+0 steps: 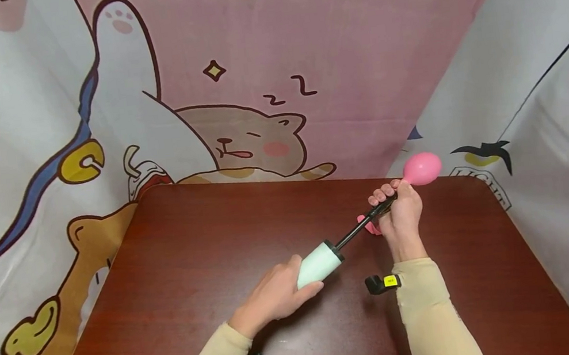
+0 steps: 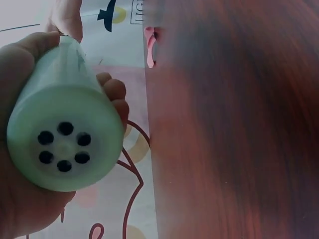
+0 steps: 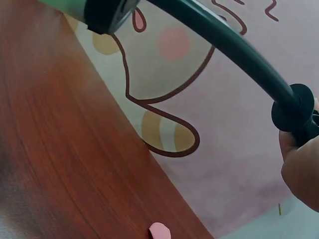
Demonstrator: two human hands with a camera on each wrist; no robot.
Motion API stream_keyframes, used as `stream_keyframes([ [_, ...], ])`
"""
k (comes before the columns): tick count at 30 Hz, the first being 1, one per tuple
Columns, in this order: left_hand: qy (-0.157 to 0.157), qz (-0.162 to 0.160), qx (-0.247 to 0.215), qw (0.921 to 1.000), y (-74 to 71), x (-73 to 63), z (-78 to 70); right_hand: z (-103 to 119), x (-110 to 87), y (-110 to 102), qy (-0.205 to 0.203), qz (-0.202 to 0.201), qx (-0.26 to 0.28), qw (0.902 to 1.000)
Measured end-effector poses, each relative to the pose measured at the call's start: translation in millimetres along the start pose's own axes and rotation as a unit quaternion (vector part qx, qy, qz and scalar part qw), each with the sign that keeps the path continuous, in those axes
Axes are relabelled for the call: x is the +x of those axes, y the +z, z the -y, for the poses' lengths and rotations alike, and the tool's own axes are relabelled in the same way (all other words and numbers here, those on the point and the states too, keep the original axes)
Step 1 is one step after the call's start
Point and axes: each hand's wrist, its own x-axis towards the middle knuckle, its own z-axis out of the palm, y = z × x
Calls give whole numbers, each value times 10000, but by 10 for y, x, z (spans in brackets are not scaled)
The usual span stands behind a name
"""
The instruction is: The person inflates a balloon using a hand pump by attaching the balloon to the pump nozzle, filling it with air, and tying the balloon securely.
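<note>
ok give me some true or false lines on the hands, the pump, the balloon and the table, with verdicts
1. The left hand grips the pale green barrel. True.
2. The right hand is empty. False: it grips the pump's black end, beside the inflated balloon.
3. The inflated balloon is pink. True.
4. The black rod is pushed fully into the barrel. False: a length of it shows outside.
5. The barrel's end face has six dark holes. True.
6. The table is white. False: it is reddish brown.

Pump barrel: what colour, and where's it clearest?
The pump barrel is pale mint green, clearest in the head view.
</note>
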Motion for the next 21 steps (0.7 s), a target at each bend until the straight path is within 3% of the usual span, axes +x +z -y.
stream_keyframes([
  [5,-93,79,121,9999,-3,-23,17,-104,-66,-34,159,-76,-3,9998],
  [9,-118,36,220,9997,33,-17,0,-212,-158,-38,44,42,-156,9999],
  [17,-148,-367,162,9991,87,136,-149,-496,-396,65,223,393,-263,9986],
  [21,-238,-364,-41,9990,124,178,-178,-522,-424,68,207,395,-405,9982],
])
